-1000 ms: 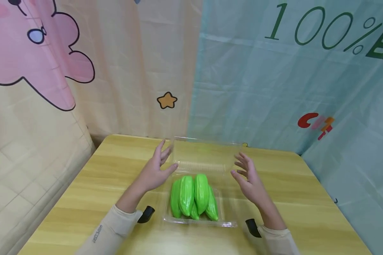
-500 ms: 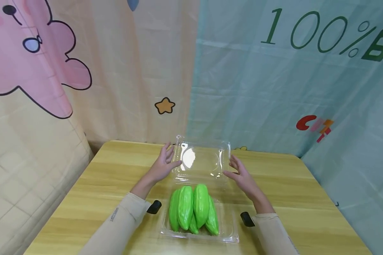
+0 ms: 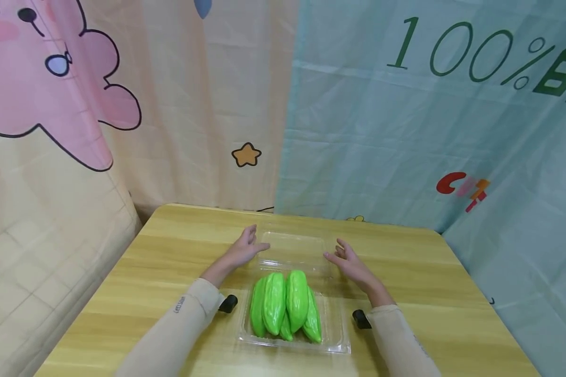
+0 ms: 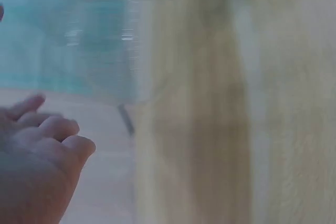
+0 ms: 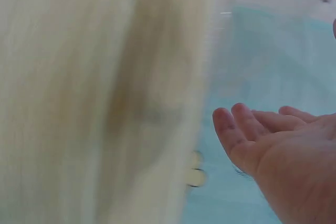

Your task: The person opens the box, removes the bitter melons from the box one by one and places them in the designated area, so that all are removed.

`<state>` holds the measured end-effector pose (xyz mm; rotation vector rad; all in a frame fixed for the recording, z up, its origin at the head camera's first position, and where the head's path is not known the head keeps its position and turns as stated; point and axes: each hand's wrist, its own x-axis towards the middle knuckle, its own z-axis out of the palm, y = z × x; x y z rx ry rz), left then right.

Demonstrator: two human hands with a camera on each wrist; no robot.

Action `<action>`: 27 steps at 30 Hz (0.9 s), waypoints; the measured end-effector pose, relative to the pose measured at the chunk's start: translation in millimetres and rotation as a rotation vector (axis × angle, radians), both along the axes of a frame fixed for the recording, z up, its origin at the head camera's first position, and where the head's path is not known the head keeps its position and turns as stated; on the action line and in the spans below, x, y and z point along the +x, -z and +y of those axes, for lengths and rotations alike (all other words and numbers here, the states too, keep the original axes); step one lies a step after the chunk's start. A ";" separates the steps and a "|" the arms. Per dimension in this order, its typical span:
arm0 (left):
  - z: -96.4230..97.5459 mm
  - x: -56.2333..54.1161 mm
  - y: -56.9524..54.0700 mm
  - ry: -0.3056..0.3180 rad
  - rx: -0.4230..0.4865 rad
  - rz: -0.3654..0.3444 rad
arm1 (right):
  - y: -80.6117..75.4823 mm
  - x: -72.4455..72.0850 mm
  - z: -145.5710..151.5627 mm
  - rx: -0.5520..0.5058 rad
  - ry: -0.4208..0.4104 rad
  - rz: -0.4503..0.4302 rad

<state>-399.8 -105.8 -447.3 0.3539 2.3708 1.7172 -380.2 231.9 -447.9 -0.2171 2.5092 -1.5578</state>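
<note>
A clear plastic clamshell box (image 3: 332, 346) lies on the table, its hinged lid (image 3: 294, 247) opened away from me. Several bright green, ridged, elongated fruits (image 3: 274, 303) sit side by side in its base. My left hand (image 3: 241, 250) is at the lid's left edge, thumb pointing inward over it and fingers loosely bent. On the opposite edge is my right hand (image 3: 351, 264), its thumb close to the plastic. Both hands face each other across the lid with relaxed fingers. In the right wrist view the right palm (image 5: 283, 145) is turned up with nothing in it.
The wooden table (image 3: 429, 293) carries the box near its middle. Behind it hangs a printed curtain (image 3: 207, 104), close to the table's back edge. Black wrist mounts (image 3: 228, 303) stick out inward from both sleeves. The table is motion-blurred in both wrist views.
Over the last second both hands come closer together at the lid's sides. The lid shows strong glare half a second ago and now appears lower and flatter. The fruits stay in the base.
</note>
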 end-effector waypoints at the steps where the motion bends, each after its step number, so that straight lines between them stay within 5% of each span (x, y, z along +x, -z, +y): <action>1: -3.3 4.8 -2.4 0.012 -0.027 0.032 | -2.6 3.6 1.0 0.005 0.012 0.017; 7: -20.4 52.6 -18.7 0.108 -0.242 0.323 | -22.6 43.2 -4.3 -0.022 -0.015 0.171; 10: -21.5 67.8 -17.9 0.164 -0.327 0.380 | -29.5 62.0 -12.3 -0.019 -0.089 0.240; 17: -16.9 75.8 -12.5 0.422 -0.466 0.339 | -46.3 83.3 -25.5 0.073 -0.226 0.273; 27: -13.2 82.3 -12.8 0.518 -0.649 0.242 | -50.0 90.0 -42.5 0.169 -0.234 0.146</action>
